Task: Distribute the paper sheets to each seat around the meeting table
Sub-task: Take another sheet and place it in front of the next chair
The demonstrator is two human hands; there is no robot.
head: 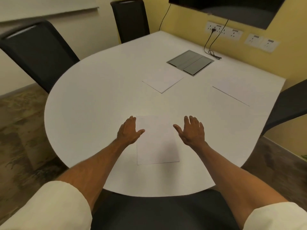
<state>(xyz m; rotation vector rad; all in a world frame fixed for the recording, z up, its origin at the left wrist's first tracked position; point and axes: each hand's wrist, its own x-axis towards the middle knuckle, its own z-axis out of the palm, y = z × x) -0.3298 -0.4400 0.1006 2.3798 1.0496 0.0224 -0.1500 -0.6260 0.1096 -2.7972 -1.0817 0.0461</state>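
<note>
a white meeting table (99, 105) with a rounded near end fills most of the view. four black high-backed chairs stand at it: one pushed in at the near edge (157, 213) right below the camera, one at the left (38, 53), one at the far side (131, 20), and one at the right (289, 107). a dark wall screen (232, 7) hangs above the table's far right corner.

three white paper sheets lie flat on the table. the nearest sheet (157, 146) is in front of the near chair, its long axis running straight away from the person and a short edge facing the table's near rim. the middle sheet (163, 79) sits near the centre, turned diagonally so that one corner points towards the person. the right-hand sheet (235, 88) lies before the right chair, hard to make out against the table apart from one slanted long edge.

a grey metal hatch (190, 62) is set into the table just beyond the middle sheet.

the left hand (129, 131) is flat and wide, fingers straight and together along the nearest sheet's left edge, thumb spread out over the paper; it grips nothing. the right hand (192, 130) is also wide and holds nothing, just beside the sheet's right edge, thumb pointing at it; whether it touches the table cannot be told.

black cables (209, 45) run from white wall sockets (222, 30) down to the table beside the hatch.
</note>
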